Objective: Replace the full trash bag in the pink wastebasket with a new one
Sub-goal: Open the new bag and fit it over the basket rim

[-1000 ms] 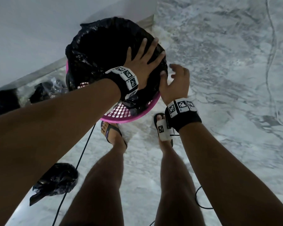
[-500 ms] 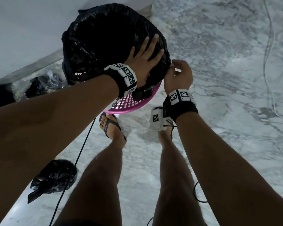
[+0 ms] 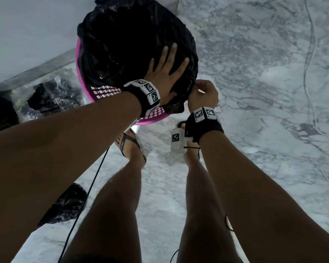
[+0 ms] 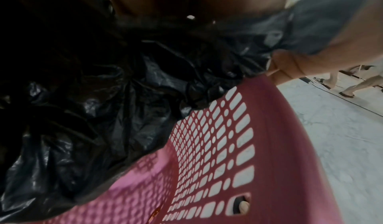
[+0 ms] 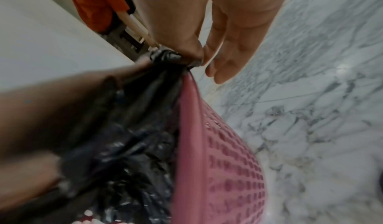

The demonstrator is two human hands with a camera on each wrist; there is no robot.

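A: Fingers [image 3: 174,49] of our left hand [image 3: 164,73] were spread flat and straight, pressing on the black trash bag [image 3: 133,40] that lined the pink wastebasket [image 3: 106,91].

B: And our right hand [image 3: 203,94]?

A: Its thumb and forefinger pinched a gathered bunch of the bag's edge just outside the near rim; the right wrist view showed the other fingers [image 5: 219,73] hanging loose beside the pinch.

B: Where was the wastebasket?

A: It sat on the marble floor [image 3: 254,92], close to a pale wall [image 3: 27,31], just ahead of our sandalled feet [image 3: 129,147]. The bag's top was folded over the rim, covering part of the perforated pink side.

B: Anything else around us?

A: A crumpled black bag [image 3: 65,204] lay on the floor by our left leg, well apart from the basket. More dark plastic [image 3: 51,95] lay left of the basket near the wall. A thin black cable [image 3: 95,177] ran across the floor.
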